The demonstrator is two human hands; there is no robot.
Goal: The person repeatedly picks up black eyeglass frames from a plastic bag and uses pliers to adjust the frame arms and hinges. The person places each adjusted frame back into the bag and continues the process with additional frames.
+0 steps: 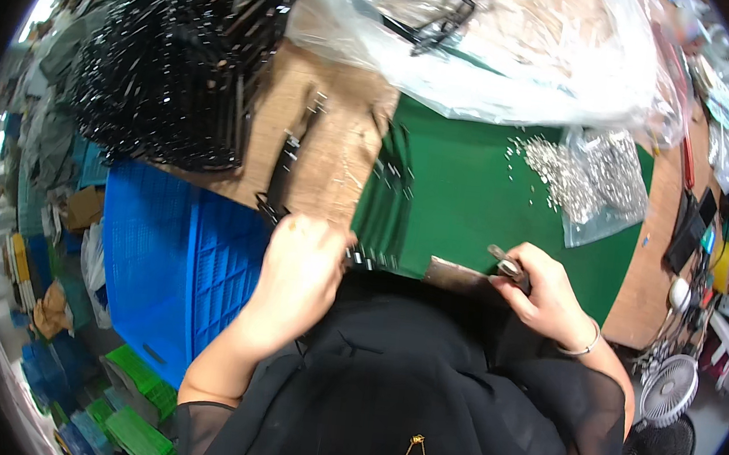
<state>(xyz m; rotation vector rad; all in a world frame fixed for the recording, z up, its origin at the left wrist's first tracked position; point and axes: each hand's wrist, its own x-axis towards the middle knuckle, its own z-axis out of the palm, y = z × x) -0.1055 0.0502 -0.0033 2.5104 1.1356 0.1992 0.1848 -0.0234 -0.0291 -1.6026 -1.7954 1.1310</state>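
My left hand (305,252) is closed at the near edge of the table, with its fingers curled under; what it grips is hidden. Next to it, thin black strips with silver bits (282,167) rest on the wood. More slender black strips (385,199) lie side by side at the left edge of a green mat (465,185). In my right hand (542,297) is a small metal tool with a dark grip (510,270), its silver tip pointing up and left. A flat metal plate (455,276) sits beside that hand, at the mat's near edge.
A large heap of glossy black strips (177,78) covers the far left. Clear plastic sheeting (502,74) with black frames (437,15) lies at the back. Small silver parts (562,176) spill from a clear bag (614,190). A blue crate (147,250) stands left, a fan (669,390) right.
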